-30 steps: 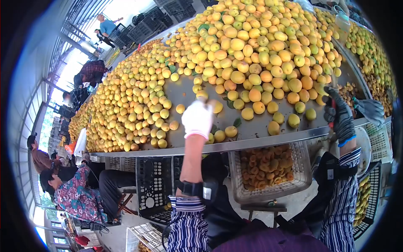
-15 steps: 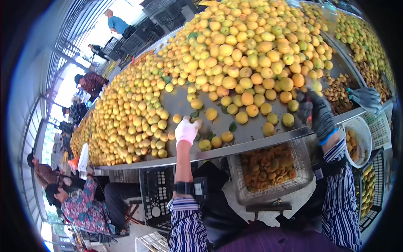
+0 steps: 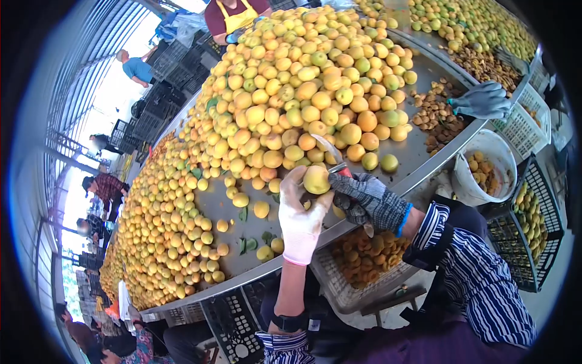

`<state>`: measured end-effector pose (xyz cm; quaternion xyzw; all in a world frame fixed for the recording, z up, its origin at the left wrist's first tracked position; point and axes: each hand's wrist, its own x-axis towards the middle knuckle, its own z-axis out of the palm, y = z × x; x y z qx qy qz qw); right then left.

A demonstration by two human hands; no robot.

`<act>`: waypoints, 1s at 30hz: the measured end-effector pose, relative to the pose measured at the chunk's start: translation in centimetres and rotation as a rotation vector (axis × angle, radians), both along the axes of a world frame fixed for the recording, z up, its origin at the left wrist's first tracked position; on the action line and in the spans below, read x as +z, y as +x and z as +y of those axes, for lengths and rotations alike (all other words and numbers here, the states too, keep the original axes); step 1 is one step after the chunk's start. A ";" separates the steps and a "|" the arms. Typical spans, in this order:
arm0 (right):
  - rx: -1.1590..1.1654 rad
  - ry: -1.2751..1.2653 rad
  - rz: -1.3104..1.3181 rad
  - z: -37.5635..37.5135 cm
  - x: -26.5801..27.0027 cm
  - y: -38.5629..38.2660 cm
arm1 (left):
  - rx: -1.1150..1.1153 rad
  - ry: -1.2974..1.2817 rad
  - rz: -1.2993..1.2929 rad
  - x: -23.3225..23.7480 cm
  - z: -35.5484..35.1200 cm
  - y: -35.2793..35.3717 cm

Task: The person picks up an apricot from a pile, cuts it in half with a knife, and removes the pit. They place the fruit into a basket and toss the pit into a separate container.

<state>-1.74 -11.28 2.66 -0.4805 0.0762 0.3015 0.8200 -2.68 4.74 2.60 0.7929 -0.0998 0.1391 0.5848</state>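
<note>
My left hand (image 3: 303, 212), in a white and pink glove, grips a yellow apricot (image 3: 316, 180) between thumb and fingers. Close at its right, my right hand (image 3: 373, 203), in a grey knitted glove, is wrapped round the red handle of a knife (image 3: 328, 147). The curved blade points up and left, behind the apricot. Both hands are above the front edge of the metal table (image 3: 388, 213). Beyond them rises a large heap of apricots (image 3: 273, 103).
Below the table edge stands a crate of split apricots (image 3: 339, 291). At the right are a white bucket (image 3: 464, 170), a black crate (image 3: 497, 242) and an empty grey glove (image 3: 482, 101). A person in a yellow apron (image 3: 239, 18) stands behind the heap.
My hands have come together, the left now holding an apricot and the right showing the knife. The view has turned, bringing the aproned person into sight.
</note>
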 end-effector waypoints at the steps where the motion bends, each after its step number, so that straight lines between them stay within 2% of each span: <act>1: -0.008 0.019 0.008 0.0 -0.2 0.3 | 0.005 0.031 -0.010 0.1 -0.6 0.1; 4: -0.073 0.009 0.016 -0.4 -0.3 0.5 | -0.027 0.046 0.021 0.2 -0.3 0.7; 6: -0.102 -0.183 -0.171 -0.8 -0.4 1.0 | -0.059 0.028 0.059 0.2 -0.1 0.9; 7: -0.110 -0.319 -0.316 -0.9 0.1 0.9 | -0.060 -0.134 0.193 0.1 -0.1 0.8; 8: -0.110 -0.319 -0.317 -0.9 -0.4 1.0 | -0.060 -0.296 0.327 0.3 -0.1 0.8; 9: -0.133 -0.500 -0.628 -0.9 -1.5 1.2 | -0.084 -0.270 0.465 0.6 0.1 0.7; 10: -0.153 -0.680 -0.941 -0.9 -2.1 1.2 | -0.082 -0.271 0.463 -0.2 0.0 0.6; 12: -0.121 -0.664 -0.951 -1.0 -2.1 0.7 | -0.107 0.261 0.237 -3.5 0.0 0.1; 13: -0.115 -0.725 -0.936 -1.1 -1.8 0.5 | -0.144 0.615 -0.089 -4.1 0.2 0.0; 14: -0.111 -0.788 -0.921 -1.2 -1.6 0.4 | -0.141 0.616 -0.089 -4.7 -0.1 0.1; 16: -0.088 -0.822 -0.838 -1.6 -1.4 0.8 | -0.307 -0.033 0.234 -4.8 -1.3 0.9; 17: -0.131 -0.755 -0.815 -1.8 -1.9 1.2 | -0.418 -0.684 0.506 -3.5 -1.7 0.9; 18: -0.174 -0.688 -0.791 -2.1 -2.1 1.4 | -0.424 -0.684 0.507 -3.2 -1.5 1.2; 20: -0.160 -0.667 -0.748 -2.3 -1.6 1.4 | -0.533 -1.195 0.756 -3.0 -0.9 1.6; 21: -0.187 -0.551 -0.673 -2.2 -1.6 1.3 | -0.367 -0.720 0.488 -4.0 -1.1 1.7; 22: -0.209 -0.434 -0.599 -2.1 -1.6 1.3 | -0.362 -0.719 0.482 -3.6 -1.0 1.8; 24: -0.218 -0.396 -0.655 -2.0 -1.7 1.0 | -0.379 -1.031 0.612 -2.4 -0.5 2.0; 26: -0.260 -0.407 -0.711 -1.8 -1.5 0.7 | -0.401 -1.074 0.623 -2.0 0.3 2.2; 28: -0.189 -0.454 -0.670 -1.7 -0.9 0.1 | -0.426 -1.116 0.635 -1.4 0.7 2.3; 30: -0.187 -0.451 -0.674 -1.6 -0.9 -0.7 | -0.216 -1.080 0.626 -0.7 0.6 2.4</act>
